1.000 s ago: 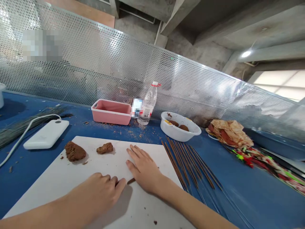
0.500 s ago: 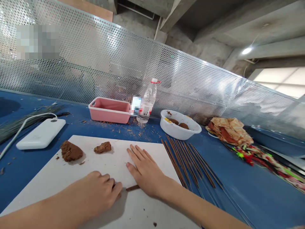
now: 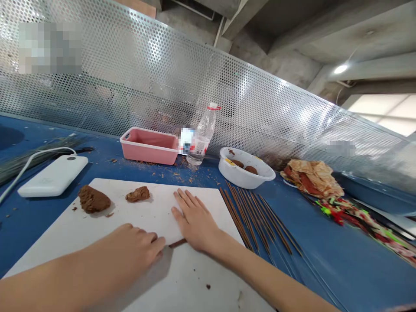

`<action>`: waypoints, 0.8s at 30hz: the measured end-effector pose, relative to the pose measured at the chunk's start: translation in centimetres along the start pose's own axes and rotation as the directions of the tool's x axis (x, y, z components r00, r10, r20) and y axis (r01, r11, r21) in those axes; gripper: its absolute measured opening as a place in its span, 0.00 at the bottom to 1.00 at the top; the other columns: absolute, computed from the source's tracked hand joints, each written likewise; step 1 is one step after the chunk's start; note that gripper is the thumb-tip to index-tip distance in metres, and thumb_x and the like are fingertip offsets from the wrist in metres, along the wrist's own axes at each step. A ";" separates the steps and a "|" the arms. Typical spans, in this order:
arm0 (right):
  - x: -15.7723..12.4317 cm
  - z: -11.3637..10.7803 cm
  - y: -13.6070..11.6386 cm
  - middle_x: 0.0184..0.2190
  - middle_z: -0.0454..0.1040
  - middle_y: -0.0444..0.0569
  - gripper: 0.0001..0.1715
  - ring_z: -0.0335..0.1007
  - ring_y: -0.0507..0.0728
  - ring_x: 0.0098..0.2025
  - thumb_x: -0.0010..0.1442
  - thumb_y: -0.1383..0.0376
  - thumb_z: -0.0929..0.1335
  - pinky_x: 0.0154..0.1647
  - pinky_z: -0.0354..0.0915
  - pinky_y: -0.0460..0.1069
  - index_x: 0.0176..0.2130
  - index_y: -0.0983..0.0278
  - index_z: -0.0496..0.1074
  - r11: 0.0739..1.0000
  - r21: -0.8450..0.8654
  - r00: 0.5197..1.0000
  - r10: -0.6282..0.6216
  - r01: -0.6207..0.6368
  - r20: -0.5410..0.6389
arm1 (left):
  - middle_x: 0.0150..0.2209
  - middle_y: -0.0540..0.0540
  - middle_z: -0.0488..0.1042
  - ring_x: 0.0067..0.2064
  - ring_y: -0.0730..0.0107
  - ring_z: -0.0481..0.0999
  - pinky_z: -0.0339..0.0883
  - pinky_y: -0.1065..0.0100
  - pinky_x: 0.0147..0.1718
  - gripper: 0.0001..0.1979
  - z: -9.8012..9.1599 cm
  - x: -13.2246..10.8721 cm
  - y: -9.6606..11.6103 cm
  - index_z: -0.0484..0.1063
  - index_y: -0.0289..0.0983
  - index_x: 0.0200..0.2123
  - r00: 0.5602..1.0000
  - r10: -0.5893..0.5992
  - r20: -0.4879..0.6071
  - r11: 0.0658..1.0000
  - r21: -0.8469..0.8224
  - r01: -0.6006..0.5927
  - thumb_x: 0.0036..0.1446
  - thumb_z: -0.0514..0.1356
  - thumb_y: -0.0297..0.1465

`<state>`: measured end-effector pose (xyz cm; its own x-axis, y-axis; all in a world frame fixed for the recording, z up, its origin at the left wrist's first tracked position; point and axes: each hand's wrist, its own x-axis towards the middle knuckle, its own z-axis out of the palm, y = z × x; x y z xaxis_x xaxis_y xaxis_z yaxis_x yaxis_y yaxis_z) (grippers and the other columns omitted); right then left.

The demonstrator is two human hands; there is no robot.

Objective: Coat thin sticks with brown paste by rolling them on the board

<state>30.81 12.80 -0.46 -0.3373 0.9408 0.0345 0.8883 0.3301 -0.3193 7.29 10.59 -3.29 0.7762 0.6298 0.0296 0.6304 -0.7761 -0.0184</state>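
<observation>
My right hand (image 3: 196,223) lies flat on a white board (image 3: 182,277), palm down, fingers stretched forward. Under its heel runs a thin brown stick of clay-like paste (image 3: 177,243), only a short length of which shows. To the left, my left hand (image 3: 139,247) is closed in a pinch near the stick's free end; what its fingers hold is hidden. Two brown lumps rest on the board's far left: a larger lump (image 3: 93,199) and a smaller, rough lump (image 3: 138,194). Dark crumbs (image 3: 208,287) are scattered nearer me.
Right of the board, several brown-coated thin sticks (image 3: 256,214) lie side by side on the blue table (image 3: 338,247). Behind stand a pink bin (image 3: 149,151), a water bottle (image 3: 202,138) and a white basin (image 3: 242,177) holding brown lumps. A white power bank (image 3: 53,177) lies left.
Both hands have slid slightly forward over the board, and the brown stick has moved with them. The camera view has tilted a little. The lumps stay in place on the board.
</observation>
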 end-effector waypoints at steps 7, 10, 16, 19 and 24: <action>0.7 -0.4 0.2 0.81 0.44 0.52 0.39 0.36 0.63 0.82 0.80 0.49 0.53 0.82 0.41 0.64 0.79 0.65 0.52 1.000 0.017 1.000 -0.014 0.014 0.015 | 0.34 0.53 0.83 0.34 0.58 0.83 0.53 0.59 0.32 0.13 -3.2 0.0 -1.0 0.72 0.46 0.37 0.997 0.061 0.046 0.969 -0.241 -0.048 0.75 0.52 0.32; -2.7 -0.8 -0.5 0.81 0.41 0.49 0.39 0.33 0.62 0.83 0.81 0.49 0.52 0.82 0.39 0.63 0.80 0.63 0.51 0.999 0.031 0.996 -0.047 0.045 0.074 | 0.33 0.54 0.82 0.35 0.60 0.82 0.54 0.59 0.33 0.13 -4.3 -0.2 -0.6 0.70 0.45 0.34 0.993 0.094 0.066 0.956 -0.284 -0.072 0.74 0.54 0.31; -5.4 -1.2 -1.3 0.81 0.41 0.45 0.37 0.33 0.61 0.83 0.81 0.49 0.53 0.82 0.39 0.63 0.80 0.60 0.50 0.999 0.020 0.992 -0.031 0.029 0.119 | 0.32 0.54 0.81 0.35 0.64 0.81 0.57 0.64 0.34 0.12 -6.7 -0.5 0.5 0.71 0.43 0.31 0.981 0.162 0.104 0.942 -0.314 -0.123 0.70 0.58 0.27; -2.8 -1.6 -0.5 0.81 0.44 0.46 0.37 0.36 0.60 0.82 0.81 0.49 0.53 0.82 0.39 0.64 0.79 0.60 0.53 0.999 0.034 0.996 -0.029 0.027 0.087 | 0.31 0.51 0.81 0.34 0.61 0.81 0.55 0.63 0.32 0.13 -6.6 -0.3 0.4 0.73 0.42 0.33 0.992 0.084 0.097 0.972 -0.226 -0.060 0.72 0.55 0.27; 1.1 -2.3 1.5 0.80 0.47 0.50 0.37 0.38 0.61 0.82 0.81 0.51 0.53 0.82 0.40 0.63 0.78 0.64 0.54 0.999 0.035 0.997 0.019 -0.022 0.077 | 0.32 0.50 0.82 0.34 0.56 0.81 0.50 0.63 0.32 0.15 -5.1 0.0 -0.8 0.75 0.43 0.35 0.997 -0.042 0.071 0.984 -0.172 0.054 0.74 0.53 0.30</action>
<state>32.54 14.50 1.26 -0.3433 0.9382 -0.0445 0.8840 0.3067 -0.3527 6.74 11.03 1.87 0.7476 0.6629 -0.0410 0.6601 -0.7348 0.1558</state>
